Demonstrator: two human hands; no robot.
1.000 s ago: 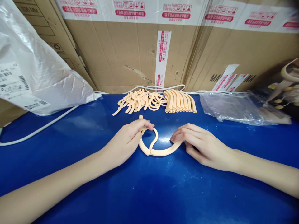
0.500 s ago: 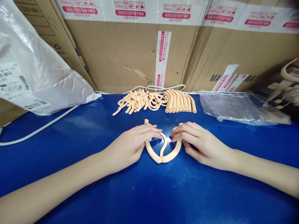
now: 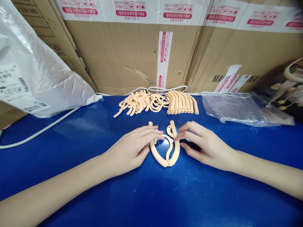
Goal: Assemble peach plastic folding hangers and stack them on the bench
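A beige plastic folding hanger (image 3: pixel 175 154) lies on the blue table, its two curved arms joined at the near end. An S-shaped hook piece runs between the arms, and a small curled end shows at the far right. My left hand (image 3: pixel 132 146) is closed over the left arm, its fingers covering the upper part and fingertips reaching inward. My right hand (image 3: pixel 201 140) is beside the right arm with fingers spread. Its fingertips touch that arm's outer edge, while the thumb stays apart below.
Behind the hanger lie a heap of loose hook pieces (image 3: pixel 137 102) and a neat row of curved arm pieces (image 3: pixel 182 102). A clear plastic bag (image 3: pixel 232 107) is at the right, a silvery package (image 3: pixel 47 72) at the left. White cable (image 3: pixel 44 134) runs along cardboard boxes (image 3: pixel 118 56).
The hanger's right arm has swung inward, toward the left arm, so its far end now shows. My right hand has loosened from around it. My left hand has barely moved.
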